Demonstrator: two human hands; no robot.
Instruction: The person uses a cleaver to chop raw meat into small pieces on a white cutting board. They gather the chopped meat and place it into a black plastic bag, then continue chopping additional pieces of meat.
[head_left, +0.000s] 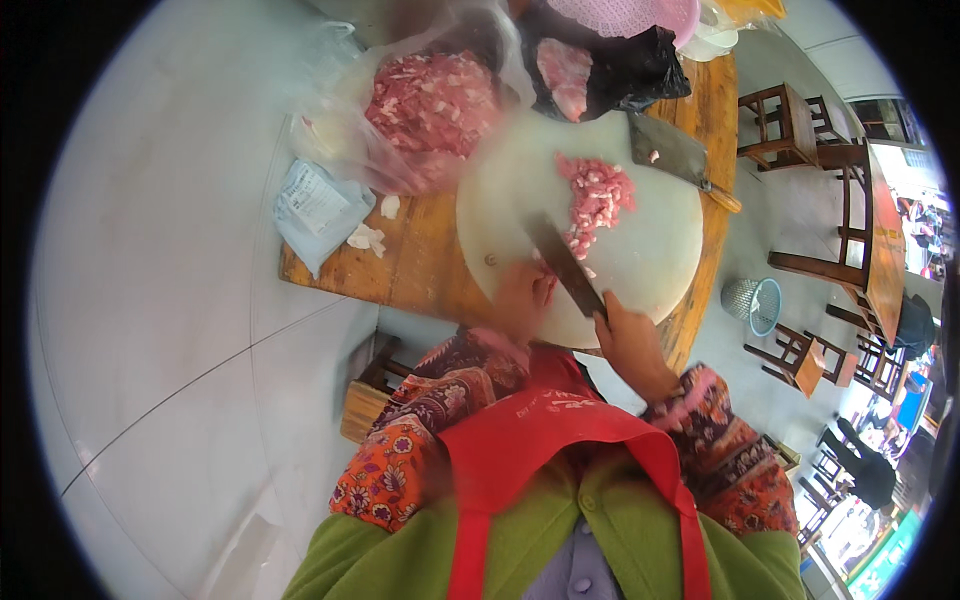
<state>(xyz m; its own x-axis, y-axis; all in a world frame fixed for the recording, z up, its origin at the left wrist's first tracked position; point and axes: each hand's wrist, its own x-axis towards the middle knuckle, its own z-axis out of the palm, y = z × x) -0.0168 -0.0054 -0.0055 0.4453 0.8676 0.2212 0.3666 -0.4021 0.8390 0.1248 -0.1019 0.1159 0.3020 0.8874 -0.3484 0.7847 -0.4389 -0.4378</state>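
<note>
My right hand (634, 341) grips the handle of a dark-bladed cleaver (564, 262) over a round white cutting board (660, 255). Close to the blade's left side, my left hand (523, 298) is blurred, with its fingers on a strip of raw meat (550, 286). Diced pink meat with white fat (598, 196) lies in a pile beyond and to the right of the blade. A second cleaver (667, 150) with a wooden handle rests flat at the board's far right edge, a scrap of meat on its blade.
The board stands on a wooden table (420, 259). At the back are a clear plastic bag of chopped meat (435, 105), a meat slab (566, 75) on a black bag (652, 67) and a pink basket (630, 15). A labelled packet (319, 210) lies left; a wastebasket (752, 304) and stools stand right.
</note>
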